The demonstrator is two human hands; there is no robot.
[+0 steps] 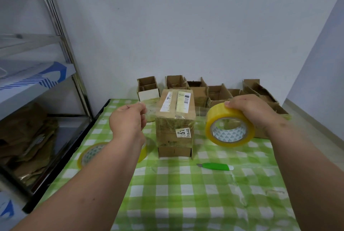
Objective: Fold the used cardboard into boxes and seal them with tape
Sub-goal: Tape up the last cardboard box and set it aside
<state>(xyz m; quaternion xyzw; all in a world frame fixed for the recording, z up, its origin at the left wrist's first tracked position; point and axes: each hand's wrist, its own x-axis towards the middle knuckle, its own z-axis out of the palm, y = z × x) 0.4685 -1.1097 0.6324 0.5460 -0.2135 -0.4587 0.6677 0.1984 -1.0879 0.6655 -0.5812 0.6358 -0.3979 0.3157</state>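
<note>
— Green-and-white checked cloth [186, 193] covers the one table, is that right?

— Yes, one cloth, and it is the largest thing in view apart from the metal shelving [61, 31] at the left, whose lowest shelf holds a heap of flattened cardboard [28, 137].

— How many boxes?

— One closed cardboard box [175, 124] stands upright at the middle of the table, with shipping labels on its top and a small sticker reading 51 on its near face. Behind it, along the wall, runs a row of open boxes [214, 93]; I count about six, though those at the right overlap and the number is not sure.

— And the tape?

— Two yellow rolls. The right hand [255, 111] has its fingers curled over the top of one tape roll [229, 124], held in the air just right of the box. A clear strip of tape [200, 111] stretches from that roll across the box's top front edge to the left hand [128, 121], whose thumb and fingers pinch its free end, left of the box. The second tape roll [93, 153] lies on the cloth, partly hidden under the left forearm.

— Anything smaller?

— One green utility knife [216, 166] lies on the cloth, in front of the box and a little to its right, apart from it.
</note>
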